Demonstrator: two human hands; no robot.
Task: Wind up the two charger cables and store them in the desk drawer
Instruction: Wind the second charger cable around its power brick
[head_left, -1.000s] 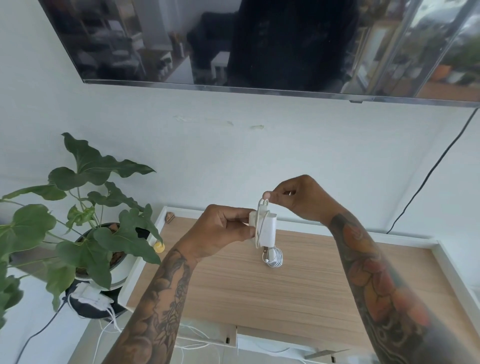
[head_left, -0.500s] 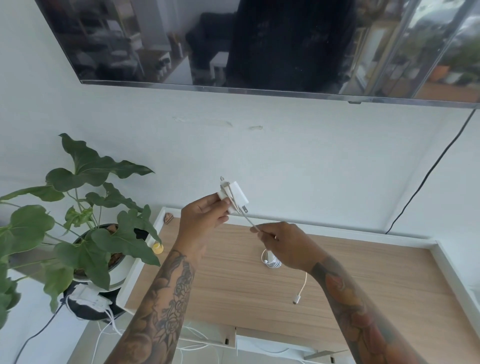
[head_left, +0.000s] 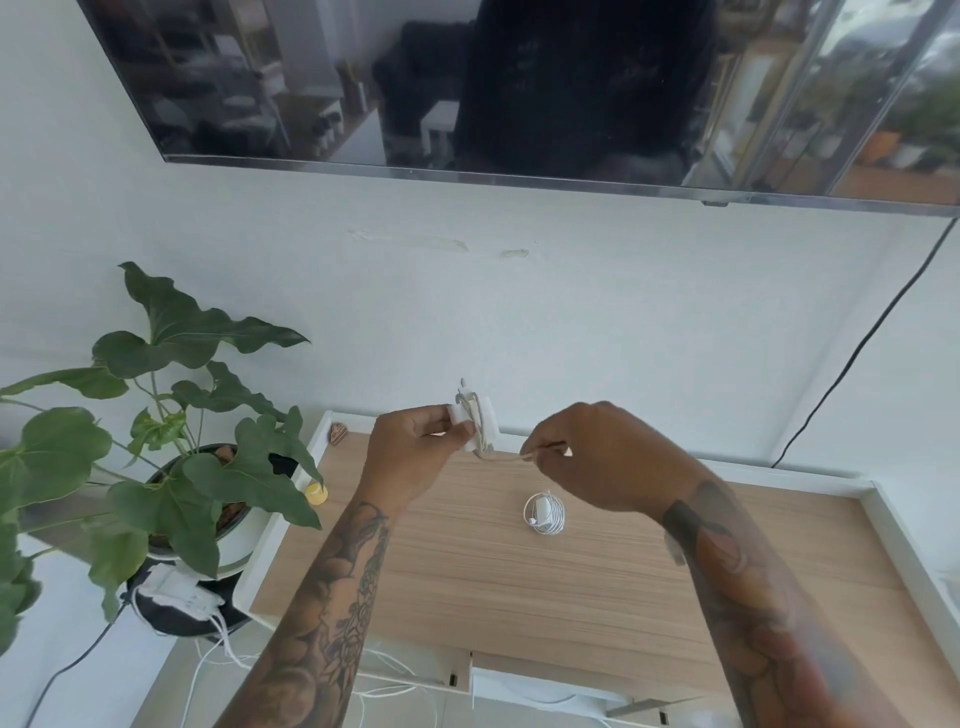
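Kid: Wooden desk (head_left: 545, 582) down low, right? What is under its front edge?

Helper: A white drawer (head_left: 540, 688) is near us. It looks a bit open, so the cables can go in soon, I think.

Kid: And that little white bundle?

Helper: That is the wound charger (head_left: 544, 513), lying on the desk and waiting.

Kid: What are the hands doing above it?

Helper: Left hand (head_left: 415, 451) grips the charger plug (head_left: 475, 423) with curled fingers, to keep it steady. Right hand (head_left: 597, 457) pinches the cable (head_left: 501, 457) and pulls it tight, so the loops sit snug around the plug.

Kid: And farther back?

Helper: A leafy plant (head_left: 171, 410) on the left, and a dark television (head_left: 519, 83) on the wall.
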